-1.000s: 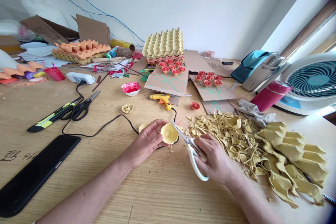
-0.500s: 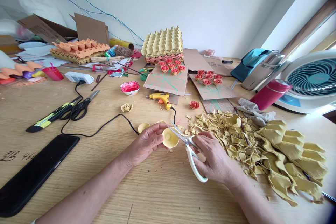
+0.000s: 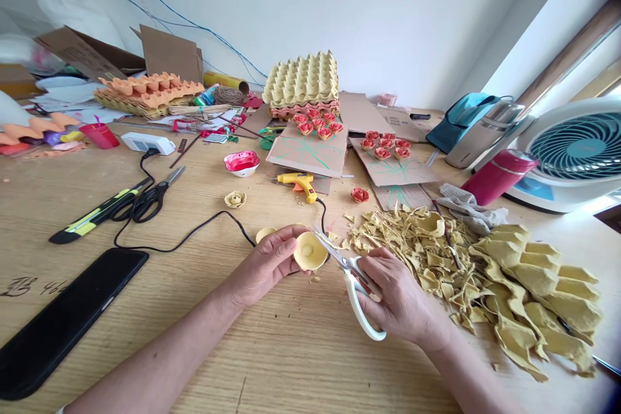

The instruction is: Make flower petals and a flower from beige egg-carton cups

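Observation:
My left hand (image 3: 272,260) pinches a small pale-yellow egg-carton cup (image 3: 311,252), its hollow side facing me. White-handled scissors (image 3: 358,291) are gripped in my right hand (image 3: 395,297), with the blades lying at the cup's upper right rim. Partly behind my left fingers, another yellow cup (image 3: 264,233) rests on the table. Farther back sit a yellow paper flower (image 3: 235,198) and a red paper flower (image 3: 359,195), with a yellow glue gun (image 3: 299,184) between them.
Torn carton scraps (image 3: 422,246) and a cut yellow egg tray (image 3: 543,272) cover the right side. Black scissors (image 3: 148,200), a utility knife (image 3: 97,213) and a phone (image 3: 72,323) lie left. Red flowers (image 3: 317,124) stand on cardboard behind, near a dish of red paint (image 3: 241,162).
The cup has shifted slightly left and turned in my left fingers, its hollow showing rounder. The scissor blades look closer together and stay beside the rim.

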{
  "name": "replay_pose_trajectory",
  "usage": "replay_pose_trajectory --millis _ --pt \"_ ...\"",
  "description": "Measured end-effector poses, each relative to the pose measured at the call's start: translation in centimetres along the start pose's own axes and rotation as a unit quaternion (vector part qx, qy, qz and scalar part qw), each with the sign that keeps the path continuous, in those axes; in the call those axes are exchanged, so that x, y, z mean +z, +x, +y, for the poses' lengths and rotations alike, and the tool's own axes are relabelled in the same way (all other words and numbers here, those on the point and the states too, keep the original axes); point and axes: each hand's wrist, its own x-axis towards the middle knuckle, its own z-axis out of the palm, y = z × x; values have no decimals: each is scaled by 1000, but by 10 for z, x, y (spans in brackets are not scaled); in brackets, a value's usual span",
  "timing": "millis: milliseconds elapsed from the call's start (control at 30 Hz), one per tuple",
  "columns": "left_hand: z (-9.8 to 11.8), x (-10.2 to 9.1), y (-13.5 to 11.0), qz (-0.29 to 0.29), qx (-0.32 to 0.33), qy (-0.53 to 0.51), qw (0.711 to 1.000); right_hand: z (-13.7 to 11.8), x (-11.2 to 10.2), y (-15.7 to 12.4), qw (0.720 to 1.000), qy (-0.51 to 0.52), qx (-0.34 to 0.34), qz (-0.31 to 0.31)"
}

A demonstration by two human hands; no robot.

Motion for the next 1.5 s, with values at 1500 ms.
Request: replay_pose_trajectory --millis 1500 --pt "-3 0 1 2 2 46 999 3 2 0 998 -22 51 -23"
